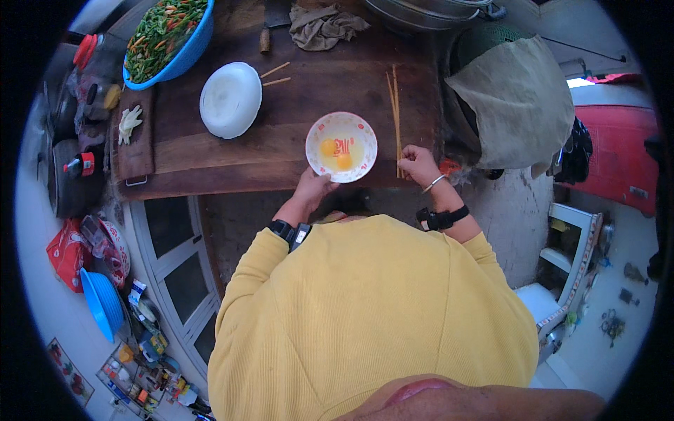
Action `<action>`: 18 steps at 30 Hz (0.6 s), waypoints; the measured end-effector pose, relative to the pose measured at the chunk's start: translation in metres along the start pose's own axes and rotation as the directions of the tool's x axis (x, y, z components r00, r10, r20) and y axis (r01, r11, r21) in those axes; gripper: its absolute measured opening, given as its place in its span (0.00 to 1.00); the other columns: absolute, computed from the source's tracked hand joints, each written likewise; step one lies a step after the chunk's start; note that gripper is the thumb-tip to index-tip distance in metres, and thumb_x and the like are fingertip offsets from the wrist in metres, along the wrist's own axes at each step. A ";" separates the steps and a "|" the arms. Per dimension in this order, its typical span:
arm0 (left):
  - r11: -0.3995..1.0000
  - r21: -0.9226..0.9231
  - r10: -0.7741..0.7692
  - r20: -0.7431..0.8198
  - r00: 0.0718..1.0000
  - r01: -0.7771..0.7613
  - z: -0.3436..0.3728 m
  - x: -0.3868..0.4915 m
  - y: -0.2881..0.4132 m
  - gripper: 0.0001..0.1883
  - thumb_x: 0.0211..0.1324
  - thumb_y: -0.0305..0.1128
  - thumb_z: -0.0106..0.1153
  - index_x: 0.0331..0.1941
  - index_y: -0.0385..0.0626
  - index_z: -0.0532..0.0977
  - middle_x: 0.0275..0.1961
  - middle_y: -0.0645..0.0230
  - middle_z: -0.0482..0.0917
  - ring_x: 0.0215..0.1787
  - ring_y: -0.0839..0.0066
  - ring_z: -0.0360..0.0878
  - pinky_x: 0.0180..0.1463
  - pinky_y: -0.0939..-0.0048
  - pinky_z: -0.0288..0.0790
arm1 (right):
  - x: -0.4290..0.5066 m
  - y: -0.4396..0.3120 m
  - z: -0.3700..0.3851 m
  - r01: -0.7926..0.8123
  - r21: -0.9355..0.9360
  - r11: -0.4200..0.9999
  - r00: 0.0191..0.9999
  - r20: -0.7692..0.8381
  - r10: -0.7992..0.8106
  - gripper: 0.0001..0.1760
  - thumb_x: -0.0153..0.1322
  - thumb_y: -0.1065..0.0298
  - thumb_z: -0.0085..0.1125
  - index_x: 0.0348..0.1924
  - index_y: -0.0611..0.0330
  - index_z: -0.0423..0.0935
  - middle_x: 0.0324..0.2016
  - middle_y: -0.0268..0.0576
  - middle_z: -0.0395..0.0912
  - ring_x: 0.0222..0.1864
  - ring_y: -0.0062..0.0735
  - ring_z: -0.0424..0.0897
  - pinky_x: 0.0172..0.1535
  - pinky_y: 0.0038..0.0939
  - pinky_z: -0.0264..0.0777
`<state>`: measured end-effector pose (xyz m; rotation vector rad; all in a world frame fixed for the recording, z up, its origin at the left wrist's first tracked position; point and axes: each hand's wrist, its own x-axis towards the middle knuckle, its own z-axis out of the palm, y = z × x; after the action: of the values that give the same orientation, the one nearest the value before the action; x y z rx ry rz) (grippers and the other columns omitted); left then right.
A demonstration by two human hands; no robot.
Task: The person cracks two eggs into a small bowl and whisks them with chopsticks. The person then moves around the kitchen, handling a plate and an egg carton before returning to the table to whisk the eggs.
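My left hand (316, 188) grips the near rim of a patterned bowl (316, 126), which is at the front edge of a dark wooden table (210, 168). Two raw egg yolks (337, 152) lie in egg white in the bowl. To the right, the fingers of my right hand (418, 164) are at the near ends of several wooden chopsticks (396, 110) that lie on the table; whether they are pinched or only touched is hard to tell. A white oval dish (230, 100) stands left of the bowl, with two stick ends (276, 81) showing from behind it.
A blue basket (202, 47) of green and red chillies stands at the back left. Below it, pale strips (129, 124) lie on a wooden board (134, 160). A cleaver (265, 41) and a crumpled cloth (324, 26) lie at the back. A cloth-covered container (516, 94) stands at the right.
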<state>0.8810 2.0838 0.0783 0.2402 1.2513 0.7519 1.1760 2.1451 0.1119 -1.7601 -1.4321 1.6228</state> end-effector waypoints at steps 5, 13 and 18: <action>0.990 -0.126 0.059 -0.040 0.997 -0.064 0.014 0.011 0.014 0.19 0.66 0.24 0.49 0.60 0.41 0.63 0.55 0.60 0.72 0.53 0.69 0.75 0.52 0.70 0.78 | -0.026 -0.024 0.013 0.060 -0.043 0.997 0.998 0.031 -0.059 0.06 0.60 0.74 0.61 0.28 0.65 0.74 0.18 0.39 0.76 0.18 0.23 0.76 0.22 0.26 0.70; 0.983 0.178 -0.058 0.054 0.997 0.048 0.036 -0.033 0.018 0.21 0.63 0.41 0.58 0.53 0.39 0.71 0.43 0.65 0.79 0.41 0.77 0.79 0.39 0.78 0.74 | -0.039 -0.032 0.028 0.131 -0.051 0.990 0.969 0.218 -0.116 0.08 0.59 0.71 0.60 0.28 0.67 0.76 0.19 0.44 0.79 0.21 0.28 0.79 0.26 0.29 0.72; 0.950 0.236 0.155 0.219 0.963 -0.206 0.067 -0.037 0.029 0.19 0.64 0.40 0.57 0.53 0.41 0.72 0.39 0.72 0.79 0.36 0.83 0.77 0.33 0.82 0.67 | -0.046 -0.039 0.038 0.323 -0.250 0.913 0.921 0.304 -0.243 0.05 0.60 0.74 0.58 0.28 0.66 0.75 0.18 0.40 0.77 0.20 0.19 0.75 0.25 0.23 0.70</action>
<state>0.9272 2.0977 0.1447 0.6359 1.1438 0.7022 1.1332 2.1103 0.1569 -1.4160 -2.0464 1.5958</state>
